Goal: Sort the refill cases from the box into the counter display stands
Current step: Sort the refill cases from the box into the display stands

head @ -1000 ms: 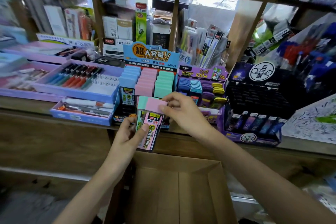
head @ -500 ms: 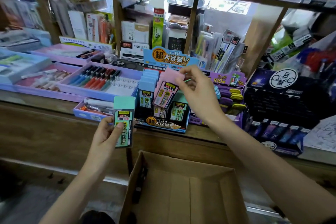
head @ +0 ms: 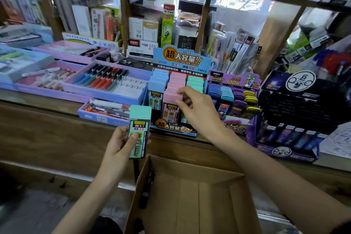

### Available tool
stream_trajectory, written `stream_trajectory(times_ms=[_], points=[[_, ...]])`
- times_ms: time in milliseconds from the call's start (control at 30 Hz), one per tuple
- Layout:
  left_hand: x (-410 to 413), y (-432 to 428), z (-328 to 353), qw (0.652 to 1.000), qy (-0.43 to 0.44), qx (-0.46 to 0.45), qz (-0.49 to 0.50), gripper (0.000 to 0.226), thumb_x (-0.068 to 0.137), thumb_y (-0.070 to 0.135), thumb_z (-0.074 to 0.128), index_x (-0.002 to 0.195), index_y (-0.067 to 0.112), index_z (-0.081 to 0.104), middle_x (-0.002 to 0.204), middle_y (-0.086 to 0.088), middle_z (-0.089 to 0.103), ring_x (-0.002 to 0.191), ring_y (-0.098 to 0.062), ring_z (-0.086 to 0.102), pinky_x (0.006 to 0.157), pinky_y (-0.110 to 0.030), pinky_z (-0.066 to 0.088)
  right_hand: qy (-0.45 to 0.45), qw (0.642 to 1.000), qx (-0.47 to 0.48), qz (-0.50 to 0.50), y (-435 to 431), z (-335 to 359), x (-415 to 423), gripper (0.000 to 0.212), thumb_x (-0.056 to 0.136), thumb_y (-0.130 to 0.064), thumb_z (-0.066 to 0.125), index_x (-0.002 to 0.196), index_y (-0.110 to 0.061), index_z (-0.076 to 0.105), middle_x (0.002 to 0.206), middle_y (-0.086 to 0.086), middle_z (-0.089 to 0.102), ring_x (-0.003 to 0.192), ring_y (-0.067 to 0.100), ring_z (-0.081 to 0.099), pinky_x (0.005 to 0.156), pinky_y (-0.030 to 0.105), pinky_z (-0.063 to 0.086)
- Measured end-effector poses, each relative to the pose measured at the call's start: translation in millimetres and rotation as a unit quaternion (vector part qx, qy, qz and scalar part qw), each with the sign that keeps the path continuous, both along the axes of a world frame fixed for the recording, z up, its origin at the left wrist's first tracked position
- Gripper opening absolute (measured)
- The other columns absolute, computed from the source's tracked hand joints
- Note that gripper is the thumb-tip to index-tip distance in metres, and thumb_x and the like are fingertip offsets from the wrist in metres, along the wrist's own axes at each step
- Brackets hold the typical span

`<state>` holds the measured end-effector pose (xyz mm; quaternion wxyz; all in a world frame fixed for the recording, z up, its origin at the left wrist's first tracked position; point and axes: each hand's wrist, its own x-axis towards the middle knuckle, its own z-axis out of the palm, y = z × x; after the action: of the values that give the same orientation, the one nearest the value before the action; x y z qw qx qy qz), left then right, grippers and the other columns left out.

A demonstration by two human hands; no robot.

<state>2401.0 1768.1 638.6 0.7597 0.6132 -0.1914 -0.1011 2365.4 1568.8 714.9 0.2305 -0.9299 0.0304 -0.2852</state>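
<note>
Partly hidden: green row (head: 195, 81) in stand (head: 182, 59), behind right grip (head: 199, 112).
Right grip: pinches pink case (head: 171, 98).
Left grip (head: 121, 144): holds black-labelled mint case (head: 140, 114), 7 o'clock.

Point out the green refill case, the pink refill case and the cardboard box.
green refill case (head: 141, 129), head view, on its printed label.
pink refill case (head: 170, 98), head view, on its pink cap.
cardboard box (head: 209, 205), head view, on its bare floor.
</note>
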Motion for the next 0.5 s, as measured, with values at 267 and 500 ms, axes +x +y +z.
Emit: stream_trajectory(times_ms=[267, 500], points=[[-6.2, -5.3, 3.9, 1.000, 0.011, -0.011, -0.024, 0.013, 0.093, 0.006, 0.046, 0.103, 0.008, 0.054, 0.090, -0.004, 0.074, 0.079, -0.016, 0.071, 0.064, -0.022, 0.056, -0.043, 0.980, -0.190, -0.031, 2.4, -3.2, -1.4, 0.025, 0.084, -0.011, 0.069, 0.106, 0.000, 0.065, 0.089, 0.019, 0.051, 0.078, 0.032, 0.055, 0.046, 0.033, 0.045], [-12.5, -23.6, 22.8, 0.999, -0.012, -0.024, -0.047, 0.014, 0.092, 0.012, 0.050, 0.105, 0.012, 0.054, 0.092, 0.003, 0.073, 0.081, -0.010, 0.070, 0.063, -0.016, 0.053, -0.069, 0.997, 0.021, 0.031, 14.0, 1.2, -27.6, 0.026, 0.095, -0.016, 0.050, 0.118, -0.008, 0.058, 0.097, -0.004, 0.055, 0.084, 0.003, 0.049, 0.071, 0.020, 0.042]])
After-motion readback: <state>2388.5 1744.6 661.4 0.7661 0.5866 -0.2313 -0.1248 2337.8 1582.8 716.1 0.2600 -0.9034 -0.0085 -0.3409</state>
